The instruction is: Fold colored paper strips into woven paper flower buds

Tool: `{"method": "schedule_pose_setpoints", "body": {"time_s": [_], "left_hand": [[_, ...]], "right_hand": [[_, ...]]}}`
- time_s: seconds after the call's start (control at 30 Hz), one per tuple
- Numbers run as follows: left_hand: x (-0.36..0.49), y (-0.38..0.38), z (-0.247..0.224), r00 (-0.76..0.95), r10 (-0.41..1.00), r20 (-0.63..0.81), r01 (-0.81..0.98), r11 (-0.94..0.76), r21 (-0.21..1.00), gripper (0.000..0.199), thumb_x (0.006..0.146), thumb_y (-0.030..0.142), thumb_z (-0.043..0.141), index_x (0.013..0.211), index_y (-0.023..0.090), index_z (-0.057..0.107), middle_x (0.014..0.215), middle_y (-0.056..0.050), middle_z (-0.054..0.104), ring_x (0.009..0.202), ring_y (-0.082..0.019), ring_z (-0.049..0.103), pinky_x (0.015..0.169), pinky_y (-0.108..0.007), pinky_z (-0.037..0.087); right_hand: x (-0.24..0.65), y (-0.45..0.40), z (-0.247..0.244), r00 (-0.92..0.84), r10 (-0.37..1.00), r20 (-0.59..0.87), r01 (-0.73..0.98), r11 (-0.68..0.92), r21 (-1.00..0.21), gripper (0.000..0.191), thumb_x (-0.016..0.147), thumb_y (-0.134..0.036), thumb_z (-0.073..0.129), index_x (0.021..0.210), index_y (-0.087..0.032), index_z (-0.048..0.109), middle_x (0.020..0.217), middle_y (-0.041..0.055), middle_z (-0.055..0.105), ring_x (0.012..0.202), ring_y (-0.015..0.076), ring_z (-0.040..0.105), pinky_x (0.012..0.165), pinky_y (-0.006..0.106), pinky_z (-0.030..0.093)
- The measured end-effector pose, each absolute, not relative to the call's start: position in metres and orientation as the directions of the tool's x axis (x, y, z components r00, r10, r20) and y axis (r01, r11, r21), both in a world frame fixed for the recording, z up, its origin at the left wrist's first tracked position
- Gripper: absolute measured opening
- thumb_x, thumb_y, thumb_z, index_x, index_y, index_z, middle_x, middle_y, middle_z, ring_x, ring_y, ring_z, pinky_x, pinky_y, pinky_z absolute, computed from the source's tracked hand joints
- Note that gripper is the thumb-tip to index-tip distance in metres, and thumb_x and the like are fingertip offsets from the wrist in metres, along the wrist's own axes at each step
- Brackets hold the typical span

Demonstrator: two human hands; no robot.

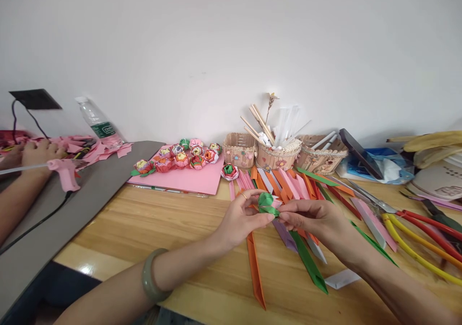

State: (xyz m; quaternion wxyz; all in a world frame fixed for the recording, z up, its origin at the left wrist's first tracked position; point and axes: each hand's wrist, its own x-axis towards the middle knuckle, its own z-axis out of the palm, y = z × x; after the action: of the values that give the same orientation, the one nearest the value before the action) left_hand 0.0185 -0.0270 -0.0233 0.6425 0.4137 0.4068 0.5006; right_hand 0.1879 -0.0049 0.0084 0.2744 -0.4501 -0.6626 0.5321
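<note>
Over the middle of the table, a small folded paper flower [266, 203] in green with some pink is held between both hands. My left hand [238, 219] grips it from the left, thumb at its lower edge and fingers behind it. From the right, the thumb and fingers of my right hand [314, 219] pinch its lower right side, where a green petal shows. Below and around the hands lie folded paper strips [255, 272] in orange, green, purple, white and pink. One finished-looking paper flower [229, 171] rests just behind my left hand.
Several paper flowers [181, 159] stand on a pink sheet [191, 183]. Decorated baskets [240, 154] line the wall. Scissors [382, 207] with red and yellow handles lie at right. At left are another person's hands [41, 153], a pink glue gun [65, 171] with its cord and a bottle [97, 118].
</note>
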Motion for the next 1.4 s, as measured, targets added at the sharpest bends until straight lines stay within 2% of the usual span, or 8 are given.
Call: {"method": "schedule_pose_setpoints", "body": {"time_s": [0.43, 0.6, 0.73, 0.9, 1.07, 1.27, 1.33, 1.4], "left_hand": [[0.018, -0.027, -0.026, 0.192, 0.979, -0.064, -0.234, 0.109, 0.966, 0.044, 0.059, 0.017, 0.069, 0.099, 0.019, 0.05, 0.098, -0.004, 0.057, 0.071, -0.01, 0.056, 0.066, -0.024, 0.045], [0.017, -0.027, -0.028, 0.185, 0.981, -0.06, -0.191, 0.095, 0.977, 0.046, 0.059, 0.018, 0.07, 0.101, 0.019, 0.05, 0.103, -0.005, 0.056, 0.072, -0.011, 0.057, 0.066, -0.025, 0.044], [0.017, -0.026, -0.028, 0.155, 0.985, -0.082, -0.214, 0.114, 0.97, 0.049, 0.057, 0.017, 0.071, 0.101, 0.018, 0.05, 0.102, -0.005, 0.056, 0.075, -0.012, 0.058, 0.069, -0.026, 0.045], [0.018, -0.025, -0.028, 0.133, 0.988, -0.073, -0.212, 0.101, 0.972, 0.046, 0.057, 0.016, 0.071, 0.099, 0.017, 0.051, 0.1, -0.005, 0.057, 0.076, -0.012, 0.059, 0.074, -0.028, 0.046], [0.018, -0.025, -0.027, 0.105, 0.992, -0.068, -0.157, 0.084, 0.984, 0.046, 0.057, 0.016, 0.071, 0.098, 0.017, 0.051, 0.099, -0.005, 0.057, 0.076, -0.013, 0.059, 0.073, -0.029, 0.046], [0.018, -0.026, -0.026, 0.081, 0.994, -0.067, -0.176, 0.081, 0.981, 0.045, 0.058, 0.016, 0.07, 0.098, 0.018, 0.049, 0.101, -0.005, 0.057, 0.077, -0.012, 0.059, 0.076, -0.03, 0.046], [0.018, -0.026, -0.026, 0.077, 0.996, -0.052, -0.178, 0.065, 0.982, 0.045, 0.059, 0.015, 0.07, 0.098, 0.018, 0.049, 0.102, -0.006, 0.057, 0.079, -0.013, 0.059, 0.076, -0.03, 0.046], [0.018, -0.026, -0.026, 0.067, 0.997, -0.035, -0.186, 0.047, 0.981, 0.044, 0.059, 0.016, 0.07, 0.098, 0.018, 0.049, 0.104, -0.006, 0.057, 0.081, -0.014, 0.06, 0.075, -0.031, 0.047]], "right_hand": [[0.182, -0.009, 0.007, -0.405, 0.906, -0.12, 0.252, -0.016, -0.968, 0.022, 0.06, -0.037, 0.073, 0.063, -0.017, 0.066, 0.057, -0.0028, 0.056, 0.051, 0.0086, 0.045, 0.048, 0.02, 0.036], [0.183, -0.01, 0.005, -0.409, 0.905, -0.117, 0.283, 0.003, -0.959, 0.023, 0.062, -0.039, 0.07, 0.065, -0.017, 0.066, 0.058, -0.0025, 0.056, 0.052, 0.0092, 0.045, 0.048, 0.02, 0.036], [0.184, -0.009, 0.007, -0.436, 0.895, -0.089, 0.331, 0.068, -0.941, 0.025, 0.069, -0.042, 0.063, 0.071, -0.017, 0.066, 0.06, -0.0013, 0.059, 0.052, 0.0102, 0.048, 0.048, 0.021, 0.038], [0.184, -0.008, 0.009, -0.444, 0.896, -0.023, 0.444, 0.197, -0.874, 0.021, 0.075, -0.035, 0.053, 0.074, -0.019, 0.065, 0.063, 0.0001, 0.063, 0.052, 0.0126, 0.054, 0.047, 0.022, 0.041], [0.18, -0.014, 0.004, -0.422, 0.901, 0.099, 0.572, 0.35, -0.742, 0.018, 0.078, -0.028, 0.049, 0.076, -0.02, 0.064, 0.068, 0.0019, 0.068, 0.058, 0.0159, 0.06, 0.051, 0.024, 0.045], [0.175, -0.023, -0.003, -0.372, 0.869, 0.327, 0.667, 0.495, -0.557, 0.016, 0.079, -0.027, 0.05, 0.076, -0.018, 0.063, 0.071, 0.0054, 0.066, 0.058, 0.017, 0.059, 0.055, 0.029, 0.046], [0.175, -0.023, -0.003, -0.374, 0.862, 0.341, 0.644, 0.506, -0.574, 0.017, 0.08, -0.028, 0.05, 0.078, -0.018, 0.064, 0.072, 0.0056, 0.066, 0.059, 0.0171, 0.059, 0.056, 0.03, 0.046], [0.176, -0.022, -0.002, -0.384, 0.877, 0.291, 0.574, 0.473, -0.668, 0.018, 0.081, -0.03, 0.05, 0.081, -0.02, 0.065, 0.075, 0.0048, 0.067, 0.065, 0.0178, 0.06, 0.059, 0.029, 0.047]]}}
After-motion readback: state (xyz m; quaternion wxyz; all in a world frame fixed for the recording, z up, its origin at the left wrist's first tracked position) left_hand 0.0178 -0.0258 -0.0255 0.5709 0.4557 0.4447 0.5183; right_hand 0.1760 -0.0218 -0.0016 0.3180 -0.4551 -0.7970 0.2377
